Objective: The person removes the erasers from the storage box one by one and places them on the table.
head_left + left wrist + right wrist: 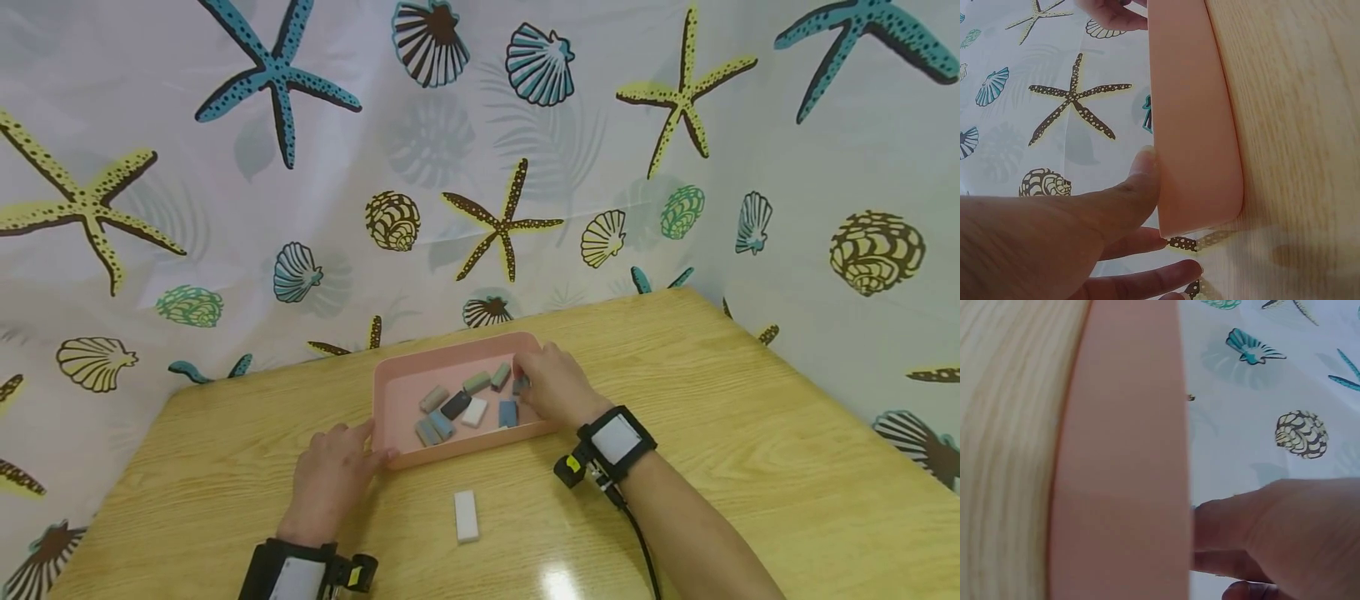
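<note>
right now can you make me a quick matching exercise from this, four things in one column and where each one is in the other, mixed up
Things:
1. white block
2. black block
3. left hand
4. right hand

Places:
A. inside the pink tray, among the other blocks
B. reaching into the tray's right end, fingers on a small block there
C. on the bare wooden table, in front of the tray
D. against the tray's near left corner, fingers on its outer wall

Pairs: 1-C, 2-A, 3-D, 4-B
</note>
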The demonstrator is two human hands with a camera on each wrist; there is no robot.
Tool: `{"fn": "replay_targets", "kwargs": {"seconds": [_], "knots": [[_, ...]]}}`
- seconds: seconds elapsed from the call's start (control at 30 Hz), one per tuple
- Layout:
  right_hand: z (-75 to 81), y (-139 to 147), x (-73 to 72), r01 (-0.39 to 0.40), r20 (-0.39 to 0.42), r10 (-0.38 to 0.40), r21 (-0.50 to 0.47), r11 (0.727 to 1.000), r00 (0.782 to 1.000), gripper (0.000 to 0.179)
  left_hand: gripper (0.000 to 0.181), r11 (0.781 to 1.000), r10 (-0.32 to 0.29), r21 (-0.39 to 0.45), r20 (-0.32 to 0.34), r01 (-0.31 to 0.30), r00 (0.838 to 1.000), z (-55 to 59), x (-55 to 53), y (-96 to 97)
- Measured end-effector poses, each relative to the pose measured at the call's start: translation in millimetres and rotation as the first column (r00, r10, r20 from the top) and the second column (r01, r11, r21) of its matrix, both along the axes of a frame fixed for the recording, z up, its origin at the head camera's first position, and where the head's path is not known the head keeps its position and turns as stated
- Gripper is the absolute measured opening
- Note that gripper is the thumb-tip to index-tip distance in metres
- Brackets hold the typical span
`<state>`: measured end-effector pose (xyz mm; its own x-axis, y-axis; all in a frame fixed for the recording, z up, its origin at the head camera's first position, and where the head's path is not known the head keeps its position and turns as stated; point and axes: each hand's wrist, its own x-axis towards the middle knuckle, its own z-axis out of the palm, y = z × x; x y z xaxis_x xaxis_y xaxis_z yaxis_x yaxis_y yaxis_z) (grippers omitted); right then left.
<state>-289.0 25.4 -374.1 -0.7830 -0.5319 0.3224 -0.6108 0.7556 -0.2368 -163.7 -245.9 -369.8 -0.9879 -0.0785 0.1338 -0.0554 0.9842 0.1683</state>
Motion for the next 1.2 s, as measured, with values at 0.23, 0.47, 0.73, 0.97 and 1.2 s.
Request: {"fn": "replay_targets", "kwargs": {"seconds": [0.23,0.47,0.73,0.97,1.2], "knots": [[13.2,-6,7.4,-0.100,-0.012,0.100,-0.060,0.993,0.995,0.016,0.054,1.000,0.002,-0.012,-0.037,-0.003,0.999,-10.1,-3.2,-3.3],[29.5,-12,24.5,-0.217,0.027,0.217,-0.009,0.976,0.976,0.017,0.056,0.999,0.015,-0.043,-0.062,-0.018,0.998,-28.0,-12.2,-10.8],[44.0,-17,48.4,-0.338,0.040,0.336,0.064,0.939,0.941,0.019,0.059,0.997,0.038,-0.063,-0.059,-0.042,0.998,-42.5,-21.0,-18.9],[50.8,-17,66.4,-0.386,0.082,0.379,0.119,0.915,0.922,0.020,0.056,0.998,0.044,-0.046,-0.027,-0.045,0.999,-17.2,-7.0,-5.4],[55.1,-19,80.2,-0.410,0.204,0.371,0.201,0.890,0.906,0.023,0.053,0.999,0.025,-0.036,0.002,-0.025,1.000,4.9,5.7,4.2]]}}
